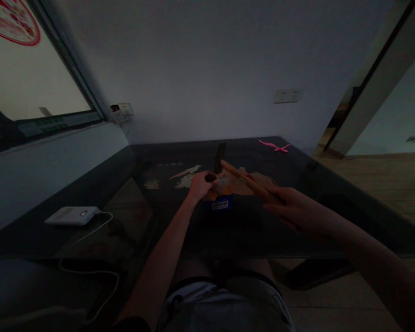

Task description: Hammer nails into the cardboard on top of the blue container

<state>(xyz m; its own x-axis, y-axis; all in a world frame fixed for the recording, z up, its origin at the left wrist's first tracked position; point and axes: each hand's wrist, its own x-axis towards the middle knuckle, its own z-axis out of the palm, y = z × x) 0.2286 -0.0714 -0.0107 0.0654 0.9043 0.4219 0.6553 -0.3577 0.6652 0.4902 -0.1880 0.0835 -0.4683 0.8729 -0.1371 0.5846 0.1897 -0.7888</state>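
My right hand point(290, 207) grips the wooden handle of a hammer point(244, 179), whose dark head point(219, 157) points away from me, just beyond my left hand. With its fingers pinched together, my left hand point(201, 185) rests at a clear, orange-tinted object point(224, 186). What those fingers hold is too dark to make out. Directly below sits a blue box point(220, 203) with a pale label, on the dark table top point(180, 230). Whether the hammer head touches anything cannot be told.
A white power bank point(72, 215) with a white cable point(102, 273) lies on the left, the cable hanging over the edge. A pink ribbon point(276, 146) lies at the far right corner. Behind the table stands a wall point(207, 92) with sockets point(288, 96).
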